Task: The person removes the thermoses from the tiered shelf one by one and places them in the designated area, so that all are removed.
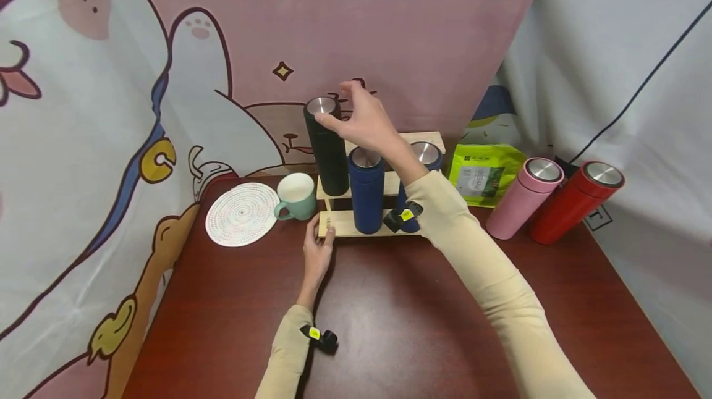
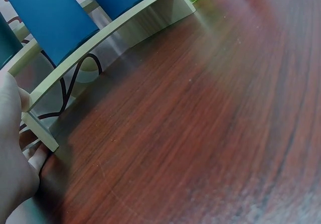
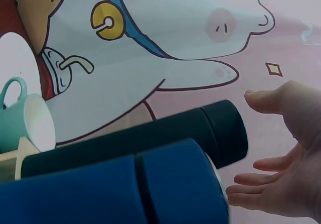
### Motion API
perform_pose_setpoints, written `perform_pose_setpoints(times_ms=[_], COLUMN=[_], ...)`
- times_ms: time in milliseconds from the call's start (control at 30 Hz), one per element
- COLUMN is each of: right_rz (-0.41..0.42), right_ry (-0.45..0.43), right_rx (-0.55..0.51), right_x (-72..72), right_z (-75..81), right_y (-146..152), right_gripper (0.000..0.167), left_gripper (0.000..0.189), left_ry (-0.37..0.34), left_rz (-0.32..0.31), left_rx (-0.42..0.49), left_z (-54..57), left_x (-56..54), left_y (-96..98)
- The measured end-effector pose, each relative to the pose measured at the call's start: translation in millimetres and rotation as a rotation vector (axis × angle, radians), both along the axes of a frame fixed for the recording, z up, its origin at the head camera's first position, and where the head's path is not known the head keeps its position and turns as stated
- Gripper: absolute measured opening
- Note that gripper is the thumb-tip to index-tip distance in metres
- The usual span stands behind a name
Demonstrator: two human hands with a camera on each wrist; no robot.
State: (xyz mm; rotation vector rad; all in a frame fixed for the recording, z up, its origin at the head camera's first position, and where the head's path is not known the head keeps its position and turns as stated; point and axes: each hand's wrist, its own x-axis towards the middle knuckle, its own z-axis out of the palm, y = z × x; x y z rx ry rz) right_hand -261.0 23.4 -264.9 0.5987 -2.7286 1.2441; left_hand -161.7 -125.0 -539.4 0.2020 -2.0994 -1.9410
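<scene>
1. Head view: the red-brown counter [image 1: 222, 312] carries everything; its near edge is cut off.
2. A tiered wooden rack [image 1: 342, 226] stands at the far middle. The right forearm hides part of it, so its number of tiers is hard to make out.
3. The dark flask [image 1: 329, 161] stands upright at the rack's left, behind the near board. Placing or lifting it seems to be the step in hand; which of the 2, I cannot tell. The next move calls for either closing round its top or drawing clear without tipping it, with the rack kept steady.
4. On the near board stand 2 blue flasks: the left blue flask [image 1: 368, 198] in plain sight, the right blue flask [image 1: 427, 153] mostly behind the sleeve.
5. The right hand [image 1: 364, 118] has its fingers spread loosely beside the dark flask's lid, gripping nothing; the right wrist view shows a gap there.
6. The left hand [image 1: 318, 254] grips the rack's near left end, fingers curled; the left wrist view cuts much of it off.
7. A green mug [image 1: 297, 196] sits just left of the rack.
</scene>
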Motion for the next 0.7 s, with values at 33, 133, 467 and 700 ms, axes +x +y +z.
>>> perform_pose_setpoints(times_ms=[33,133,467,700], right_rz=[0.001,0.003,0.036,0.032], right_ry=[-0.005,-0.015,-0.039,-0.03], right_rx=[0.0,0.005,0.039,0.028], right_x=[-0.8,-3.0,-10.1,-14.5], right_z=[-0.5,-2.4,-9.0,-13.1], right_y=[-2.7,-10.0,-28.0,-25.8], right_gripper=[0.085,0.087,0.089,0.086], left_gripper=[0.053,0.053,0.052,0.053], left_ry=[0.001,-0.002,0.011,0.0], left_rz=[-0.003,-0.013,-0.001,-0.008], left_rx=[0.001,-0.002,0.015,0.006], left_z=[0.5,2.1,2.5,2.6], left_x=[-0.1,-0.3,-1.1,-0.8], left_y=[-0.1,-0.4,-0.7,-1.4])
